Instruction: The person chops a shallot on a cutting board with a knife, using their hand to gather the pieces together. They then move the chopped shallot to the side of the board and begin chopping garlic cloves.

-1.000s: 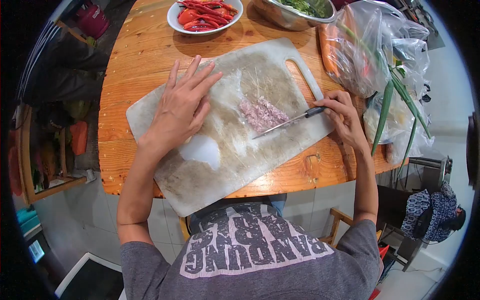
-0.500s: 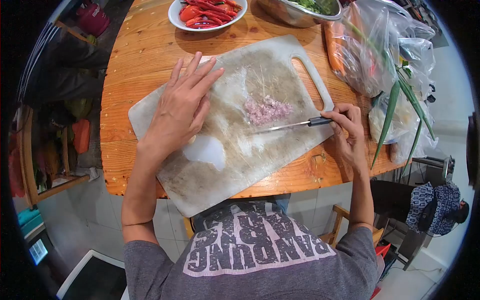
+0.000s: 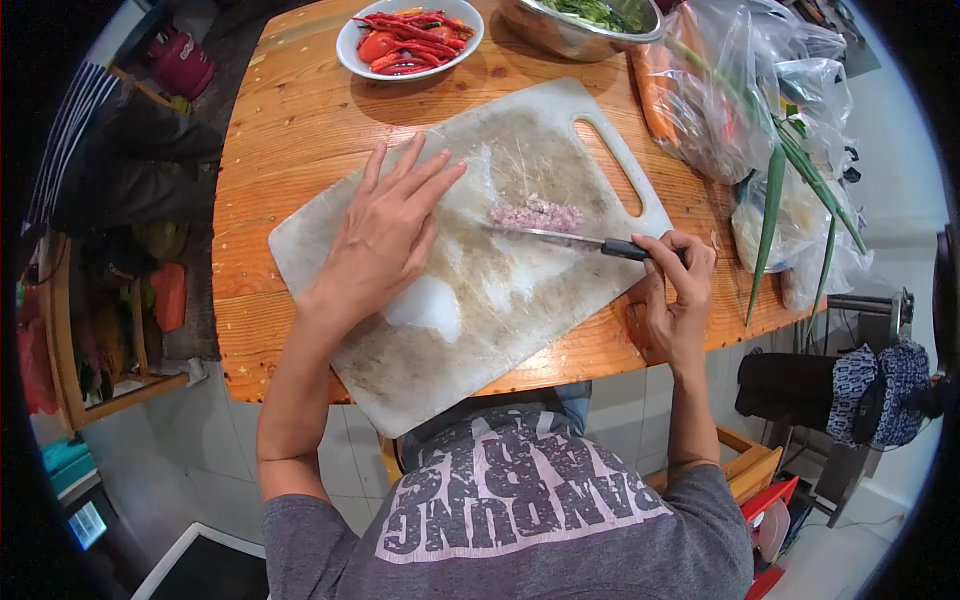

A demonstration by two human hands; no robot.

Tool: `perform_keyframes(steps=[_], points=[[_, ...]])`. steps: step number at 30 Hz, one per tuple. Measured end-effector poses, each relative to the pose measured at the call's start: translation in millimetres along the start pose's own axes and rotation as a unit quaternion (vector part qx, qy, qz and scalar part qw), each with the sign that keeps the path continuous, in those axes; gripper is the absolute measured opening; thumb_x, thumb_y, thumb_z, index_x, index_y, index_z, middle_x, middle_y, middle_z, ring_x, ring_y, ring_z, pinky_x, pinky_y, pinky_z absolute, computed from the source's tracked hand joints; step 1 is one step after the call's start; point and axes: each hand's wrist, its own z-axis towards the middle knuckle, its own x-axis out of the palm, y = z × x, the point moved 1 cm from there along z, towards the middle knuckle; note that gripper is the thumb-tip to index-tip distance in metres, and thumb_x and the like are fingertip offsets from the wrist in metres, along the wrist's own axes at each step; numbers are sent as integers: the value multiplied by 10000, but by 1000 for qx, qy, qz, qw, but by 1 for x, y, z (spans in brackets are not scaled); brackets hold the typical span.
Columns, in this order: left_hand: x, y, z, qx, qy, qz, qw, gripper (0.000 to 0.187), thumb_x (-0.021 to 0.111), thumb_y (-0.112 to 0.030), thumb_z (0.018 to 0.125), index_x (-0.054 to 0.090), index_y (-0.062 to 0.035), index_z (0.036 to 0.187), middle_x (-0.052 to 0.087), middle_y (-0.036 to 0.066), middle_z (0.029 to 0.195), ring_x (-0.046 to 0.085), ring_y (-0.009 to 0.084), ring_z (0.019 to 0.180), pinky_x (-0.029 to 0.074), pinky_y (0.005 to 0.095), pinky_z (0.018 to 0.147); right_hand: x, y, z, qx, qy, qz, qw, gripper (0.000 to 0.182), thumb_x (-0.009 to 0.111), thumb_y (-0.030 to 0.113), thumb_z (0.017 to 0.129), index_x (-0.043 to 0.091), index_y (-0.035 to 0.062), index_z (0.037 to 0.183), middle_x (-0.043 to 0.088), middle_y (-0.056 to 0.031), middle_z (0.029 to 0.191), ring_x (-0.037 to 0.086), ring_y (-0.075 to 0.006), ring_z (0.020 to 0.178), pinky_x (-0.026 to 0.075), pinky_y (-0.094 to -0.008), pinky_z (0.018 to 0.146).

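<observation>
A worn cutting board point(image 3: 480, 340) lies aslant on the wooden table, its handle slot at the upper right. My left hand point(image 3: 385, 235) rests on the board's left part, fingers spread and holding nothing. A white patch point(image 3: 428, 306) shows on the board beside its wrist. My right hand point(image 3: 677, 285) grips the black handle of a knife point(image 3: 560, 238). The blade points left along the lower edge of a small heap of finely chopped pinkish pieces point(image 3: 537, 212), touching or very near it.
Behind the board stand a white bowl point(image 3: 347, 45) of red chilies and tomatoes and a metal bowl point(image 3: 585, 42) of greens. Plastic bags point(image 3: 735, 130) with carrots point(image 3: 655, 95) and long green leaves point(image 3: 767, 230) lie on the right of the table point(image 3: 290, 130).
The knife blade has moved up against the chopped heap, which looks flatter. My right hand has shifted slightly down. The whole view has shifted a little.
</observation>
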Motion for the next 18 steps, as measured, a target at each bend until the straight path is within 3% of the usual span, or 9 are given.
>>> perform_keyframes(steps=[7, 13, 18], points=[[2, -12, 1, 14, 21, -29, 999, 620, 517, 30, 922, 430, -70, 1528, 538, 169, 1491, 358, 357, 1500, 137, 575, 1265, -5, 5, -9, 43, -64, 15, 997, 360, 676, -51, 860, 758, 103, 1175, 576, -95, 972, 497, -256, 932, 412, -369, 841], [2, -10, 2, -13, 5, -16, 1000, 660, 511, 30, 922, 377, -78, 1560, 542, 201, 1473, 358, 361, 1499, 135, 578, 1264, -2, 35, -12, 21, -20, -26, 999, 377, 675, -52, 856, 757, 101, 1191, 582, -99, 977, 504, -255, 930, 423, -363, 825], [2, -7, 1, -5, 7, -10, 1000, 648, 516, 24, 924, 390, -72, 1552, 541, 202, 1473, 355, 365, 1501, 130, 585, 1261, -7, 12, -2, 50, -43, 5, 998, 339, 642, -27, 910, 745, 102, 1206, 579, -107, 1001, 510, -262, 958, 419, -369, 882]])
